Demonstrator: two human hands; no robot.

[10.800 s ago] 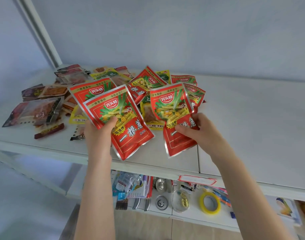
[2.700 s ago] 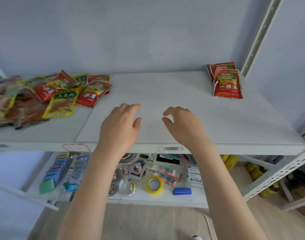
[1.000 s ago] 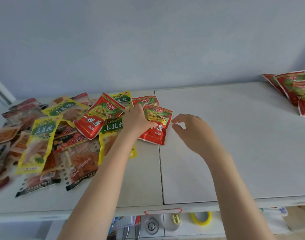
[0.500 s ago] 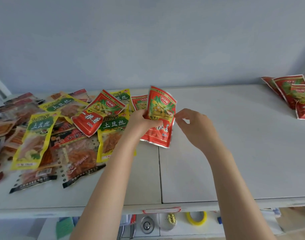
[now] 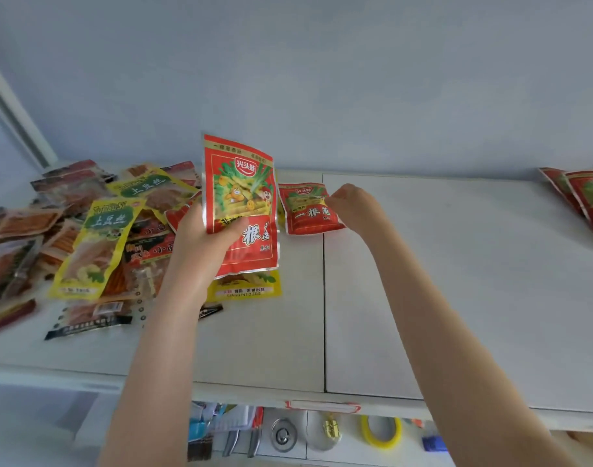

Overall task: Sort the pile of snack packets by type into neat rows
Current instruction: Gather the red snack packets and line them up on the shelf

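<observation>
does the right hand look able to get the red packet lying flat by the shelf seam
Probably yes: the right hand is at the edge of the flat red packet, nothing lies over it, and the left hand holds the upright red packet off to its left.

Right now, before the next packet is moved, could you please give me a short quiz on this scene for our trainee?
1. True or false: the left hand holds up a yellow packet.
2. Where does the set-aside group of red packets lie? A) at the far right of the shelf; B) on the lower shelf; C) on the floor.
3. Fill in: the right hand pinches the edge of the ____, which lies just right of the pile.
Key: 1 false, it grips the raised red packet; 2 A; 3 flat red packet.
</observation>
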